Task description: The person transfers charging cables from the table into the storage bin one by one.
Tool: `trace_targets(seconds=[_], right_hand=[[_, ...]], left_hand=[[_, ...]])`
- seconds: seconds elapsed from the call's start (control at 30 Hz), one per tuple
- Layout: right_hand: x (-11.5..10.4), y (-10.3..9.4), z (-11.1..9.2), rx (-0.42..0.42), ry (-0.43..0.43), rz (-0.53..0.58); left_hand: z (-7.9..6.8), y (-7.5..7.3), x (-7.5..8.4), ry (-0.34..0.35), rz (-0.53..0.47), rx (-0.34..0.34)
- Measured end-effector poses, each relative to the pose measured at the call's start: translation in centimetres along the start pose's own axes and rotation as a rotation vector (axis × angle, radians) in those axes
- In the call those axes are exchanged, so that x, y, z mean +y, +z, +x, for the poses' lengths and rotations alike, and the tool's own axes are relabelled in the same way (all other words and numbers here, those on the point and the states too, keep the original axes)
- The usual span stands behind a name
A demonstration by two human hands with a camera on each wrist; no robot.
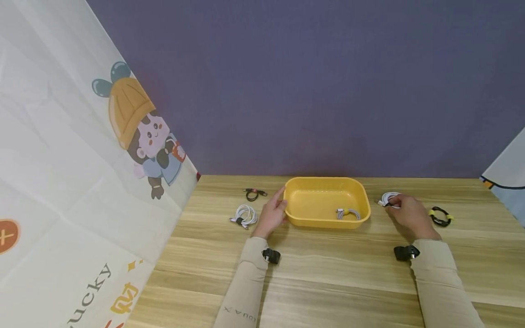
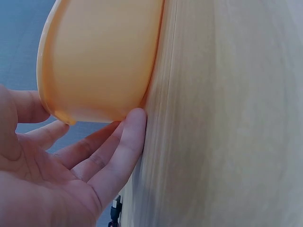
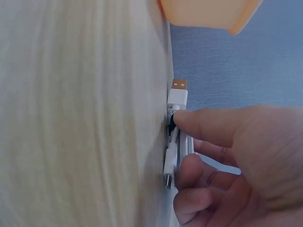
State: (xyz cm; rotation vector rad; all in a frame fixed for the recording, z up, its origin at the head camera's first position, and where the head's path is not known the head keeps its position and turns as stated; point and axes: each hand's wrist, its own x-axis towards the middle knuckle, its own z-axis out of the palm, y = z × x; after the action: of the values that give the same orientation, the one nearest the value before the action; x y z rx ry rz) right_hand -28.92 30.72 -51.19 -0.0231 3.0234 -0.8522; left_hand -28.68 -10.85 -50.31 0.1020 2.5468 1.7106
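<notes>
A yellow plastic basket (image 1: 326,223) stands on the table, with a coiled grey-white cable (image 1: 353,214) with a yellow tie inside it. My left hand (image 1: 272,214) touches the basket's left end. In the left wrist view its fingers (image 2: 128,142) lie extended along the end wall, the thumb at the rim. Right of the basket, my right hand (image 1: 411,214) pinches a coiled white USB cable (image 1: 387,199). The right wrist view shows the thumb on its black tie, beside the USB plug (image 3: 178,97) and a smaller connector (image 3: 169,163); the curled fingers hide part of the coil.
Left of the basket lie a small black cable (image 1: 253,195) and a coiled white cable (image 1: 245,215) with a black tie. A black cable (image 1: 440,217) with yellow ties lies beyond my right hand. A dark blue panel (image 1: 307,91) rises behind the wooden table (image 1: 328,278).
</notes>
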Motion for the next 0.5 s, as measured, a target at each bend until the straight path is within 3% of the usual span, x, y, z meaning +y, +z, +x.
trace_targets(seconds=[0.5], right_hand=[[-0.11,0.08,-0.08,0.013,-0.016,0.007]], left_hand=[[-0.09,-0.01,0.08,0.005,-0.003,-0.006]])
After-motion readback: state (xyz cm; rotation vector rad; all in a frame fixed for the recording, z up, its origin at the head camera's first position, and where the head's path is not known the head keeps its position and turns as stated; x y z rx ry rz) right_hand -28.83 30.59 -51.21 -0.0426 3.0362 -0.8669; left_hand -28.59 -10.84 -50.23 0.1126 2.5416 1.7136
